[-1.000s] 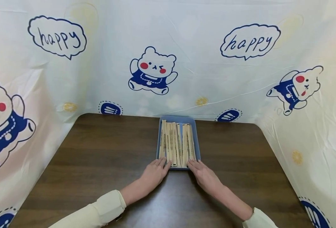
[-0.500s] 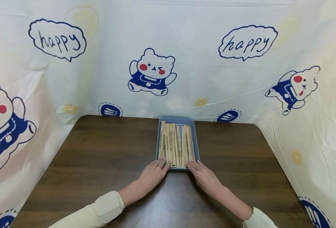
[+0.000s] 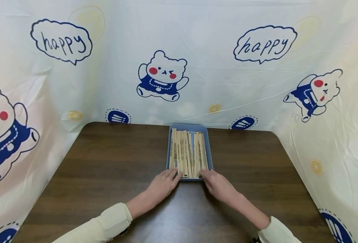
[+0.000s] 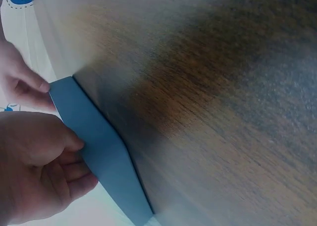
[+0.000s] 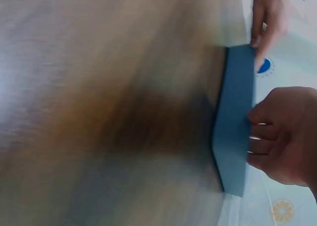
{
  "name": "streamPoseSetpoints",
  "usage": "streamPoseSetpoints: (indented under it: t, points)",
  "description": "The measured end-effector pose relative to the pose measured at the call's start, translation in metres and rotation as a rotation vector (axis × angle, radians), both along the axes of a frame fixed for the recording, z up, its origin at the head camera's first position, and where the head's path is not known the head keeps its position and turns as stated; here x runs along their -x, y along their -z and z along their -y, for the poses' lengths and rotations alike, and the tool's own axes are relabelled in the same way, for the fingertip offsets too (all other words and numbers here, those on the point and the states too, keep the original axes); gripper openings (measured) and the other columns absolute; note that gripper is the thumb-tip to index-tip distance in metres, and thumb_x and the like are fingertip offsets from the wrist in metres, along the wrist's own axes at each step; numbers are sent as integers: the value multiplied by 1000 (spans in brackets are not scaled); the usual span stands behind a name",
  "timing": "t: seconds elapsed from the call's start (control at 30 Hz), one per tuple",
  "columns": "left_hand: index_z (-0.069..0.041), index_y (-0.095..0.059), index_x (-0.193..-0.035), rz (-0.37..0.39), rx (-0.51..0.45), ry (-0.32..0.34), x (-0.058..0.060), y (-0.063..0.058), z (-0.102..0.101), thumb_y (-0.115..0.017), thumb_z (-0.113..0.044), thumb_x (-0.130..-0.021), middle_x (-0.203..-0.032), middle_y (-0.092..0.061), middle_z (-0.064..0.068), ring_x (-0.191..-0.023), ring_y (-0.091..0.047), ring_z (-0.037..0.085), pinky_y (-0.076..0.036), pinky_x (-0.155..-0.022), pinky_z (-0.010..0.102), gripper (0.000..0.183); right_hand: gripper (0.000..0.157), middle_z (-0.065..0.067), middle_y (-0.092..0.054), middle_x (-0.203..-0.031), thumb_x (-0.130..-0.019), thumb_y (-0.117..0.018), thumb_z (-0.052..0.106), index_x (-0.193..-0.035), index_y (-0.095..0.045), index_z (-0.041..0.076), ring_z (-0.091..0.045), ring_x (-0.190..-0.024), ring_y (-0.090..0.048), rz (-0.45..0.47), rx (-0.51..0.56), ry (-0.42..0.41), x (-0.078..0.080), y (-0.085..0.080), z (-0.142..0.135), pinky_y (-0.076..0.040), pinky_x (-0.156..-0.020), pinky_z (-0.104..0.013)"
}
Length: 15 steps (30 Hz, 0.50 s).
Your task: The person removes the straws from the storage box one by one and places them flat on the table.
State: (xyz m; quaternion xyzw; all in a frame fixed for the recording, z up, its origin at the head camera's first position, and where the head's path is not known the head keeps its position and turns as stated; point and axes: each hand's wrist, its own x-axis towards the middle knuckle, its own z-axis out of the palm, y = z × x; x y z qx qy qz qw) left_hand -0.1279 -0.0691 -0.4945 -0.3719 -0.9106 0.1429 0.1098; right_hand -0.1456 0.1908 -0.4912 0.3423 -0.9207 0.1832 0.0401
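Left hand (image 3: 163,184) and right hand (image 3: 220,186) rest, relaxed, on a smooth rectangular tray (image 4: 101,137).

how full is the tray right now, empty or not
Not empty, not quite full: sticks lie side by side in the tray, but a strip of blue floor shows between them.

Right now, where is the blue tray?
In the head view, the blue tray sits just right of centre at the far edge of the brown table, the left hand and right hand at its near corners.
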Motion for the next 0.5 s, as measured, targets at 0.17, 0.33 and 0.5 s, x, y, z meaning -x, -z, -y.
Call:
streamPoseSetpoints:
  t: [0.17, 0.33, 0.5]
  points:
    - [-12, -53, -145, 15, 15, -13, 1, -1, -1, -70, -7, -94, -141, -55, 14, -127, -56, 23, -49, -100, 32, 55, 30, -14, -71, -100, -96, -64, 2, -125, -66, -4, -12, -66, -61, 222, 198, 166, 14, -14, 4, -54, -62, -27]
    - [-11, -54, -145, 16, 10, -9, 2, -1, -1, -69, -7, -94, -140, -56, 14, -126, -56, 23, -50, -99, 32, 53, 32, -17, -71, -111, -97, -64, 5, -126, -64, -8, -27, -97, -70, 465, 450, 295, 31, -22, 9, -59, -79, -37]
    - [-11, -55, -144, 21, -4, -8, 2, -1, -1, -67, -6, -95, -139, -56, 15, -125, -57, 24, -50, -99, 33, 50, 35, -24, -68, -113, -99, -61, 6, -130, -59, -12, -34, -99, -69, 663, 582, 359, 47, -24, 14, -58, -83, -43]
